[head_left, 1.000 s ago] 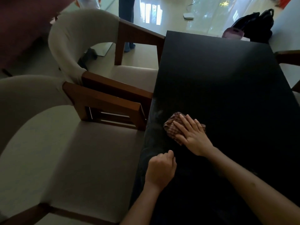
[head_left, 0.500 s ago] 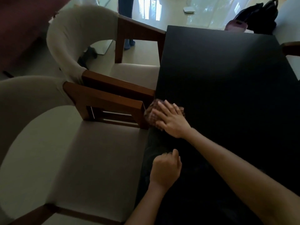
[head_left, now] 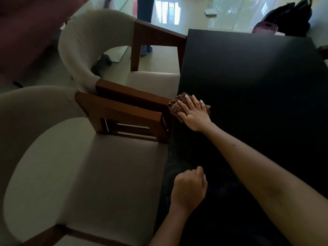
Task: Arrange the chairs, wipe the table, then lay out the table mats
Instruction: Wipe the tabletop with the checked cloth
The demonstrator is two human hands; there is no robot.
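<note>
A black table fills the right half of the view. My right hand presses flat, fingers straight, on a brown checked cloth at the table's left edge. My left hand rests as a closed fist on the table nearer to me and holds nothing. Two beige chairs with brown wooden arms stand along the table's left side: a near chair and a far chair. The cloth lies right by the front ends of their arms.
A person's legs stand on the glossy floor beyond the far chair. Dark bags lie past the table's far right corner. Another chair's wooden arm shows at the right edge. A dark red sofa sits at the upper left.
My right hand has slid the cloth from the middle-left of the table out to its left edge and a little farther from me. My left fist has stayed where it was.
</note>
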